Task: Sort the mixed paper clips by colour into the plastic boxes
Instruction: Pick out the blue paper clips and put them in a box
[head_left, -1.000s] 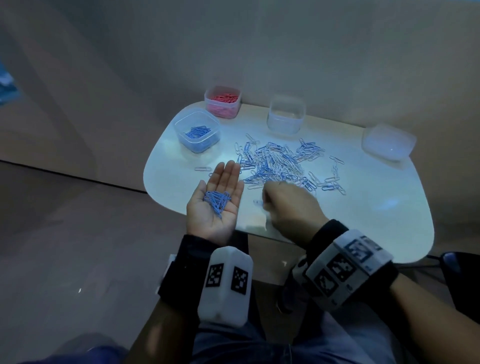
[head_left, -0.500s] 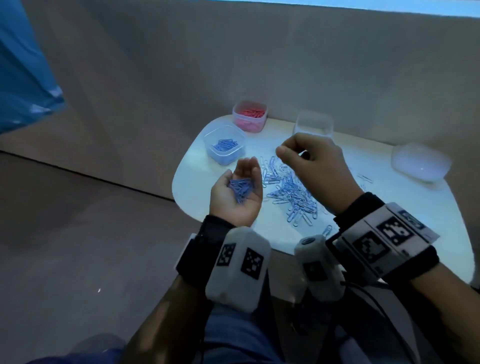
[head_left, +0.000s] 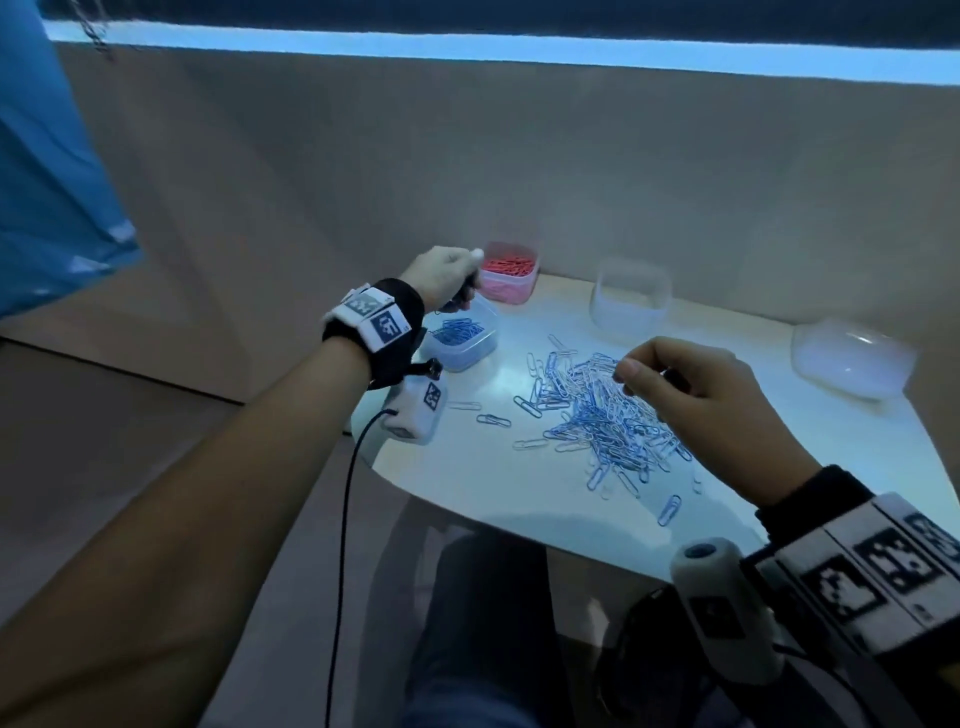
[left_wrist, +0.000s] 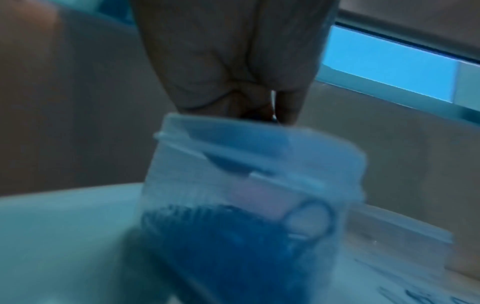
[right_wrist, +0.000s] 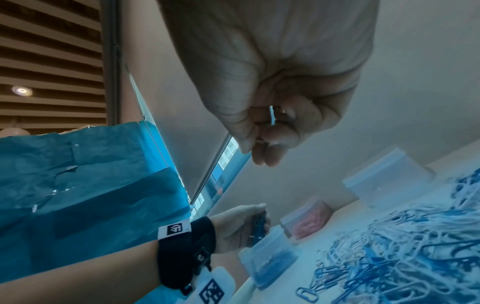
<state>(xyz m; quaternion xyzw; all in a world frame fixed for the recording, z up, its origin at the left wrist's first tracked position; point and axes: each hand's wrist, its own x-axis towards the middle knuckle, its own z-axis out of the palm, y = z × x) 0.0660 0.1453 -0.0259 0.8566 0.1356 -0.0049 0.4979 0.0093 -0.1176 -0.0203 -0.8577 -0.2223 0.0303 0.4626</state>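
Observation:
A heap of blue and white paper clips (head_left: 602, 410) lies mid-table. My left hand (head_left: 462, 291) is curled round a bunch of blue clips (right_wrist: 259, 224) just above the clear box of blue clips (head_left: 462, 338). The left wrist view shows that box (left_wrist: 257, 185) blurred, right under my curled fingers (left_wrist: 233, 82). My right hand (head_left: 631, 371) hovers over the heap, thumb and fingers pinching a pale clip (right_wrist: 272, 115). Behind stand a pink box of red clips (head_left: 506, 278) and a clear box (head_left: 631, 301) that looks empty.
A translucent lid or shallow box (head_left: 852, 358) sits at the table's right rear. Loose clips (head_left: 493, 420) lie left of the heap. The white table (head_left: 493, 493) ends close to my lap. A beige wall rises behind, and blue sheeting (head_left: 47, 182) hangs at left.
My left hand left its palm-up spot beside the heap, closed round its blue clips and moved over the blue box. My right hand stayed raised over the heap, still pinching.

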